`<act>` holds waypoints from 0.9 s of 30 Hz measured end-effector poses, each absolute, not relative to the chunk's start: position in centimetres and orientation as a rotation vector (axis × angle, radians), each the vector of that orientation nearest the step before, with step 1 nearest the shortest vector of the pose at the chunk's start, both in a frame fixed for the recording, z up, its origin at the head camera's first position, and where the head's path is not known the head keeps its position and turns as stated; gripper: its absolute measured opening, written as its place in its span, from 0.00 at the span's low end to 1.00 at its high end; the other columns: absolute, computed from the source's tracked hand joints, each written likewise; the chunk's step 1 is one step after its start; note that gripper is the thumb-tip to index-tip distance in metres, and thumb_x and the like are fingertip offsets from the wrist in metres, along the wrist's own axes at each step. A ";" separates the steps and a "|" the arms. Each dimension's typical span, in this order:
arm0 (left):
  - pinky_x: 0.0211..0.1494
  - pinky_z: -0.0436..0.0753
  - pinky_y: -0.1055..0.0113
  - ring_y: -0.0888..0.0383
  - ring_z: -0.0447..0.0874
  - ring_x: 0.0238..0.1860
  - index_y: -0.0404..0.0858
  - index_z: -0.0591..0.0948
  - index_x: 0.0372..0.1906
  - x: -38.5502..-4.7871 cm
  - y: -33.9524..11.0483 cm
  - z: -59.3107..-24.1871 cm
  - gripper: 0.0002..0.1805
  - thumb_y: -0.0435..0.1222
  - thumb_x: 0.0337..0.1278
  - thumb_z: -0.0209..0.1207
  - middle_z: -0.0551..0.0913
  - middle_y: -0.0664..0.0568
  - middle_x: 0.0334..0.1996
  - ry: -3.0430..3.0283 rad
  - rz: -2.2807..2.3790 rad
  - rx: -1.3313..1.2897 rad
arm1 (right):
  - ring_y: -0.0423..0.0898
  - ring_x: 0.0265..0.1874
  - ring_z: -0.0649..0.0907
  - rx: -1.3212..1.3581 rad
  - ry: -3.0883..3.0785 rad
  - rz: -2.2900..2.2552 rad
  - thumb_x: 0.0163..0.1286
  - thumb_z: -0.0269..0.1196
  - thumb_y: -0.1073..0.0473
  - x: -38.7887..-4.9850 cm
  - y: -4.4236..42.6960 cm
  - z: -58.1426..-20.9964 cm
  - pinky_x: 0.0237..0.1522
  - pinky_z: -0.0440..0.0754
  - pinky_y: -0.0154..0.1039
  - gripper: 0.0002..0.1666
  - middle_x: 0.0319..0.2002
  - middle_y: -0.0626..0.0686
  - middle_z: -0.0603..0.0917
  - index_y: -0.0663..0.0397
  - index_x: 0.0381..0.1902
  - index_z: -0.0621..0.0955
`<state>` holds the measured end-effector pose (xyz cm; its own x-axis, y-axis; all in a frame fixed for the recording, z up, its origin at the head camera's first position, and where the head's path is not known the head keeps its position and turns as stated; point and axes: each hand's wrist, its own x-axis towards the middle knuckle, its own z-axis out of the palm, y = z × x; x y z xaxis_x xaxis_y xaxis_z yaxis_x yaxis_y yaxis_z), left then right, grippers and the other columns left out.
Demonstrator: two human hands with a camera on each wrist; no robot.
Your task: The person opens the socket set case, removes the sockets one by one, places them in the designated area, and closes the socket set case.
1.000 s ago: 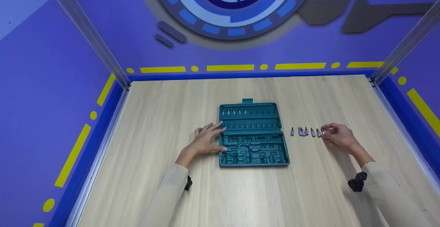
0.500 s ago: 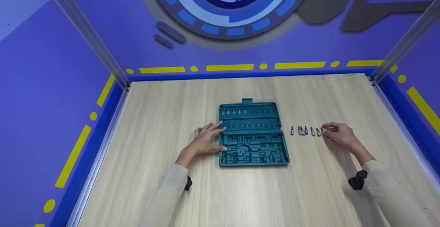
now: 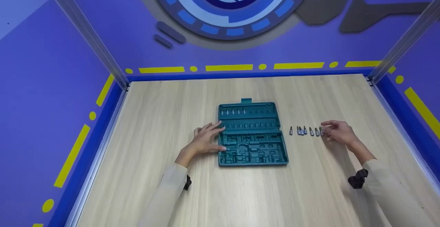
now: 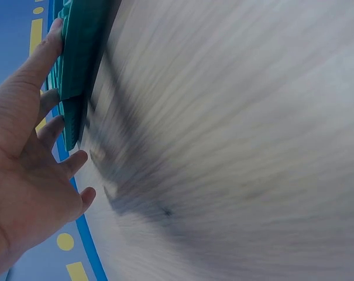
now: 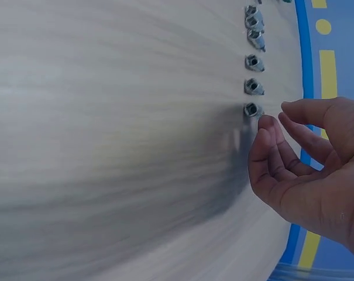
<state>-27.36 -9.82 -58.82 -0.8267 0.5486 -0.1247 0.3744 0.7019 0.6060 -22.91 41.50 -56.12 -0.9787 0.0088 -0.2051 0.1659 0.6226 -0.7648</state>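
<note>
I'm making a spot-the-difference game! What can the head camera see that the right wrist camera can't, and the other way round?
Only the head view: the left hand touching the side of the open green case, and small metal pieces in the case's top row. The right wrist view catches just a sliver of green.

Only the right wrist view: the dark holes in the ends of the loose bits.

Both: the right hand by those bits, the table, and the blue wall with yellow marks.
</note>
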 end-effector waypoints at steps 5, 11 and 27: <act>0.76 0.46 0.33 0.38 0.47 0.82 0.47 0.68 0.77 -27.4 -9.8 -58.9 0.46 0.55 0.55 0.71 0.55 0.51 0.83 2.611 0.845 0.732 | 0.38 0.34 0.84 0.092 2.660 -1.298 0.78 0.54 0.64 -23.5 40.2 -55.7 0.35 0.85 0.34 0.23 0.46 0.67 0.84 0.75 0.65 0.74; 0.75 0.47 0.34 0.39 0.47 0.82 0.47 0.68 0.77 -27.4 -9.9 -58.9 0.46 0.55 0.55 0.71 0.55 0.51 0.83 2.602 0.854 0.729 | 0.40 0.36 0.82 0.019 2.611 -1.338 0.78 0.55 0.63 -24.5 37.7 -55.1 0.35 0.81 0.34 0.23 0.47 0.66 0.84 0.72 0.65 0.75; 0.74 0.46 0.34 0.38 0.46 0.82 0.47 0.68 0.77 -27.3 -10.2 -58.7 0.45 0.53 0.55 0.72 0.54 0.50 0.83 2.579 0.915 0.740 | 0.47 0.42 0.83 -0.114 2.431 -1.523 0.79 0.56 0.60 -28.7 27.6 -56.1 0.44 0.83 0.39 0.22 0.49 0.66 0.83 0.65 0.66 0.76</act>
<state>-27.28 -10.19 -58.70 -0.8202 0.5614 -0.1101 0.3665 0.6634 0.6524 -28.66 27.55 -56.11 -0.9605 -0.2080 -0.1851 0.0759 0.4440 -0.8928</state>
